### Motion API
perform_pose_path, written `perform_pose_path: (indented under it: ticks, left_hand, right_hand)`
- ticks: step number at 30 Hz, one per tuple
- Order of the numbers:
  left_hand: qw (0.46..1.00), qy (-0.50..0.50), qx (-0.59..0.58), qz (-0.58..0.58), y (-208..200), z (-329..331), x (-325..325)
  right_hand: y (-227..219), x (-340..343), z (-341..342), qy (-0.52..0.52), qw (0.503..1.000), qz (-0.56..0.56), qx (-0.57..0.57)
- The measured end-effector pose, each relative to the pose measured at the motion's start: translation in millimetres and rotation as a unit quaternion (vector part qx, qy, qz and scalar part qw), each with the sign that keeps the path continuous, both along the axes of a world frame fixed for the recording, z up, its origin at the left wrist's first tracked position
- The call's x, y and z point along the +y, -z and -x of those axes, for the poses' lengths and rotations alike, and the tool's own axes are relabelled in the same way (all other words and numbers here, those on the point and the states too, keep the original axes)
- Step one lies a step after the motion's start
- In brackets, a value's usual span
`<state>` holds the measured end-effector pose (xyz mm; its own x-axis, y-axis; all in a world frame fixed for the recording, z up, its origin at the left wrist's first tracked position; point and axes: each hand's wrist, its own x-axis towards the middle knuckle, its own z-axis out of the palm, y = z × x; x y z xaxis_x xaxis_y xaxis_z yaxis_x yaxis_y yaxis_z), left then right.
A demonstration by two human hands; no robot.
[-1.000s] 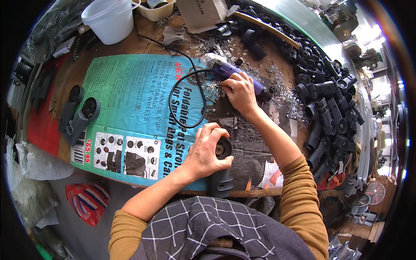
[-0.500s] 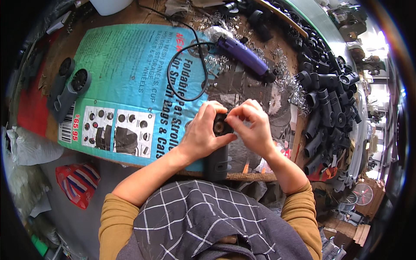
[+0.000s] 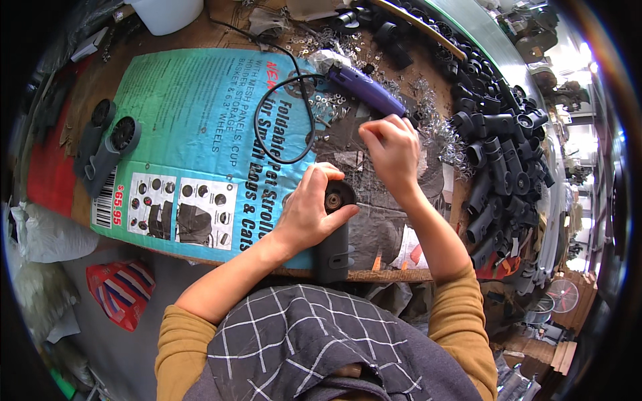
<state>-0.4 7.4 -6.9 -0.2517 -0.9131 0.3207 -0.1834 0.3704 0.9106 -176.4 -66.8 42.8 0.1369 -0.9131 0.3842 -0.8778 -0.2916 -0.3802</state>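
Note:
A black plastic fitting with a round socketed end lies at the cardboard's front edge. My left hand is closed around its round end, thumb on the near side. Inside the socket a brownish metal ring shows. My right hand hovers apart from the fitting, just short of the purple power screwdriver. Its fingers are curled together; whatever they may pinch is hidden. The screwdriver lies on its side with a black cord looping to the left.
Printed blue-green cardboard covers the bench. Black fittings are heaped on the right. Shiny screws and small washers lie scattered behind. Two black wheeled parts rest at left; a white tub stands at the back.
My right hand has left the fitting's round end and moved away and to the right, up beside the screwdriver. My left hand keeps its hold on the fitting.

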Motion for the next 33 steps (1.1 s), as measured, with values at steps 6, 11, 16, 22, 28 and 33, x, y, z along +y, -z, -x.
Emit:
perform_pose_path:
  ticks: [6,11,16,22,28,33]
  left_hand:
    - [1.000,0.004,-0.001,-0.016,-1.2,-1.5,1.3]
    - [0.998,-0.036,-0.008,0.047,-2.1,1.0,3.5]
    - [0.999,-0.026,0.003,0.026,1.3,2.2,5.6]
    - [1.000,-0.007,0.017,0.004,0.5,-1.4,5.4]
    - [1.000,0.003,-0.014,0.017,-8.3,-23.1,19.0]
    - [0.999,-0.012,-0.035,0.002,-13.0,-36.7,25.8]
  right_hand:
    - [37.2,-59.9,-4.2,-0.026,0.989,0.059,0.135]
    - [12.8,-23.9,2.9,-0.028,0.995,-0.093,-0.006]
    - [14.0,18.9,19.4,-0.033,0.994,-0.102,0.006]
    - [22.2,30.0,14.6,-0.055,0.996,-0.068,0.028]
    - [19.5,25.4,-5.5,-0.091,0.994,-0.057,0.031]
    - [14.8,46.9,-6.7,-0.139,0.984,-0.098,0.043]
